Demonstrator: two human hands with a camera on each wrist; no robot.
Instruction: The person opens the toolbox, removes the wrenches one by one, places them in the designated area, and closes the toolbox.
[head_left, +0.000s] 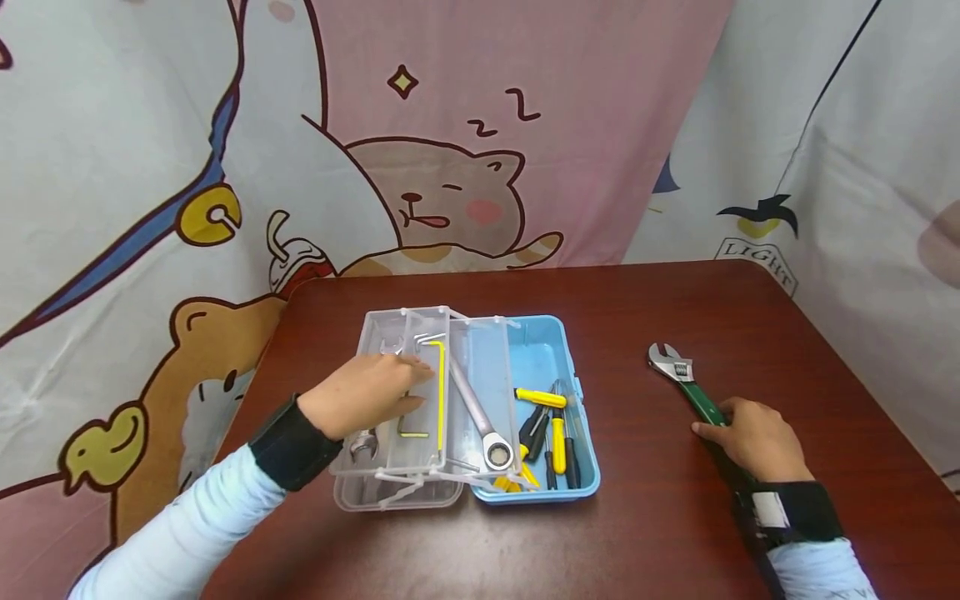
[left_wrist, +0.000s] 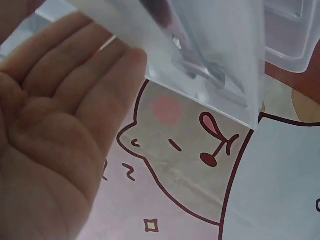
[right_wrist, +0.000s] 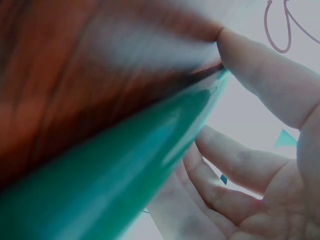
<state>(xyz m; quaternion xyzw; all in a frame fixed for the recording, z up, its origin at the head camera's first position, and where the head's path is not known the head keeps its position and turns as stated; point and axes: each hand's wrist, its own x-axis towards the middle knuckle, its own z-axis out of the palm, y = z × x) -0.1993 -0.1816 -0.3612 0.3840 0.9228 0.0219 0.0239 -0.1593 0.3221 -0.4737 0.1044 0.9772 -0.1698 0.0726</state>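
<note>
Wrench (head_left: pixel 693 391): angular metal head (head_left: pixel 670 363), glossy green handle (head_left: pixel 705 405).

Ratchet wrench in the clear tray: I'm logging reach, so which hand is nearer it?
The left hand: it is over the clear tray, left of the ratchet wrench. The right hand is farther off to the right, gripping the green-handled wrench.

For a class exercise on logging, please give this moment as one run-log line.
left hand: over clear tray, contact unclear | right hand: gripping green-handled wrench | blue toolbox: open, tools inside
</note>
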